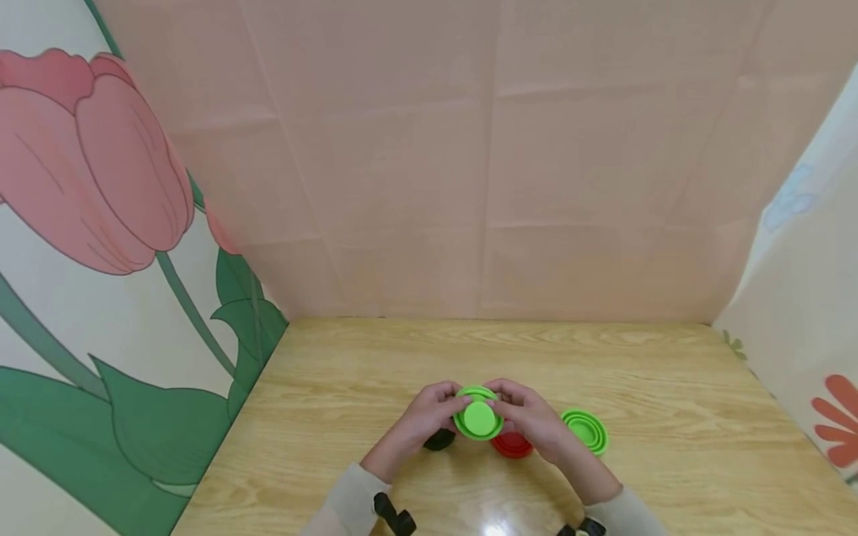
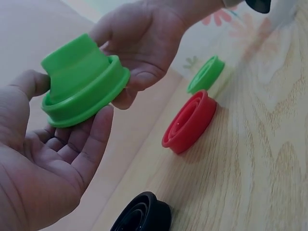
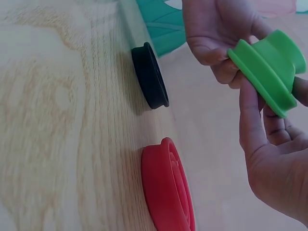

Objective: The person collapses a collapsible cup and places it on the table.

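Note:
Both hands hold a green collapsible cup above the table, its narrow end partly pushed out from the wide ribbed rim. My left hand pinches one side, thumb on the narrow part and fingers at the rim, as the left wrist view shows. The opposite side is gripped by my right hand in the same way. Below them on the table lie a flattened black collapsible cup and a flattened red one. In the head view the hands partly cover both.
Right of the right forearm, a second green collapsible cup lies flattened on the wooden table. A pinkish cloth hangs at the table's back edge. A wall with a painted tulip stands to the left.

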Demonstrator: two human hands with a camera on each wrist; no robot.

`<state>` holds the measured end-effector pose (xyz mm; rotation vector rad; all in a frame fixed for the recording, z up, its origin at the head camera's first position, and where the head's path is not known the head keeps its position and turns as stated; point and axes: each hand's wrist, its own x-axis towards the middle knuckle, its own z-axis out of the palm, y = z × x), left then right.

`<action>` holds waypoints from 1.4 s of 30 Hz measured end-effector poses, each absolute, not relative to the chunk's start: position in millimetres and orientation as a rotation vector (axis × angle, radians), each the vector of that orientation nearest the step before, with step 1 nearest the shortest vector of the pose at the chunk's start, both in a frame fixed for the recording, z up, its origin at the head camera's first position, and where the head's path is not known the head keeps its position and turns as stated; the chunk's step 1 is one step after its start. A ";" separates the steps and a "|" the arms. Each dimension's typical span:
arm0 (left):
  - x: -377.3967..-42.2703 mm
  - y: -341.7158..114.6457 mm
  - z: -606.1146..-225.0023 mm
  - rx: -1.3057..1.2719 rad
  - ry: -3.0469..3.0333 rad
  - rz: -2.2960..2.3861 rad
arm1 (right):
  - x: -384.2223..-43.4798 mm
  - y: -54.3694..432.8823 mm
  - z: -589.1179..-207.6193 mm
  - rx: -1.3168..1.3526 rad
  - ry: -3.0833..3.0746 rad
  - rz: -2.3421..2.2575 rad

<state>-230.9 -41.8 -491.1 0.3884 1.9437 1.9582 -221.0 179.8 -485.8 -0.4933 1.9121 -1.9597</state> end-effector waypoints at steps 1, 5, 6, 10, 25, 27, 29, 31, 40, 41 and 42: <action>-230.8 -41.6 -491.3 0.395 1.956 1.950 | -220.8 180.1 -485.7 -0.499 1.935 -1.944; -231.0 -40.2 -493.1 0.386 1.995 1.928 | -219.9 180.2 -486.5 -0.517 2.048 -1.888; -231.0 -39.6 -493.5 0.378 2.003 1.927 | -219.6 179.6 -486.7 -0.518 2.079 -1.879; -231.3 -37.8 -495.8 0.347 2.006 1.955 | -218.2 175.8 -487.8 -0.495 2.163 -1.881; -233.4 -37.8 -496.4 0.333 1.938 2.029 | -214.3 168.6 -486.1 -0.472 2.256 -1.930; -232.9 -38.7 -494.4 0.340 1.890 2.029 | -213.8 167.7 -483.8 -0.455 2.285 -1.933; -232.3 -38.9 -491.6 0.359 1.829 2.038 | -213.6 167.1 -481.3 -0.439 2.333 -1.927; -231.7 -38.7 -488.7 0.385 1.769 2.058 | -213.8 166.4 -478.5 -0.407 2.361 -1.933; -232.3 -39.8 -486.0 0.473 1.688 2.094 | -216.4 169.3 -477.1 -0.278 2.225 -2.030; -232.5 -40.4 -486.4 0.476 1.691 2.093 | -216.9 170.7 -478.3 -0.295 2.149 -2.062; -232.8 -40.8 -486.7 0.476 1.692 2.095 | -217.6 172.7 -479.4 -0.330 2.063 -2.093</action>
